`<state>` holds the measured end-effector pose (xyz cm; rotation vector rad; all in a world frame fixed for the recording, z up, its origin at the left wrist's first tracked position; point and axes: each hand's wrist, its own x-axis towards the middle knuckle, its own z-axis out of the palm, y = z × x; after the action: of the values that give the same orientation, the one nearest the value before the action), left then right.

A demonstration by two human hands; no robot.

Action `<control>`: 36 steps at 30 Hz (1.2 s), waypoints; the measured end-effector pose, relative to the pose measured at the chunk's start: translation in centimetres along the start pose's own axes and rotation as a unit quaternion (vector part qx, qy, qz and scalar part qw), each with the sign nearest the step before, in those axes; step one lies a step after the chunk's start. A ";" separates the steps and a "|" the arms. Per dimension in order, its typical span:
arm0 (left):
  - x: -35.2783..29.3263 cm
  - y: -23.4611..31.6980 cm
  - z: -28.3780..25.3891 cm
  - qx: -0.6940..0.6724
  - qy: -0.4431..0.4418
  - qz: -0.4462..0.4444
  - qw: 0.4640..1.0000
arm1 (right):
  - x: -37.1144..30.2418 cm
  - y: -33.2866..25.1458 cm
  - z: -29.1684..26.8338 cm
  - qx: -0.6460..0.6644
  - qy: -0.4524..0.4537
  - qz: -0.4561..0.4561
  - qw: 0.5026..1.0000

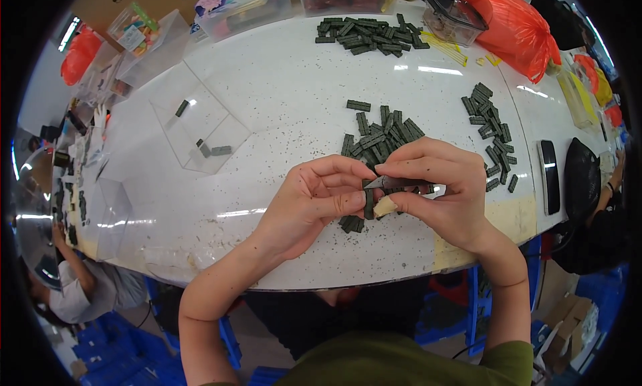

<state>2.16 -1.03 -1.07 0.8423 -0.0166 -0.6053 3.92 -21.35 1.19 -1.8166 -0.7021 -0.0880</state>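
My left hand [301, 202] pinches a small dark green block [368, 205] upright between thumb and fingers. A small knife [394, 182] is gripped in my right hand [448, 185], its grey blade pointing left and meeting the top of the block. Something pale yellow [384, 207], perhaps a wrap, covers my right thumb's tip. Just beyond my hands lies a loose pile of similar green blocks [384, 135]; several more show beneath them. What the right fingers cover of the knife's handle is hidden.
Dark specks dot the white table [281, 118]. More green blocks form a far heap [368, 35] and a right-hand row [491, 128]. A clear acrylic tray [200, 122] with a few pieces lies left. A phone [549, 176] and red bag [515, 28] are right. Other people sit at both sides.
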 end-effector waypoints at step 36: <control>0.2 -0.5 0.2 0.082 0.040 0.064 0.994 | -0.5 0.0 0.2 -0.180 -0.012 -0.167 0.969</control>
<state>1.98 -1.53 -1.32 1.0164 -0.0481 -0.4527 3.47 -21.42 0.93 -2.0260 -1.0599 -0.4417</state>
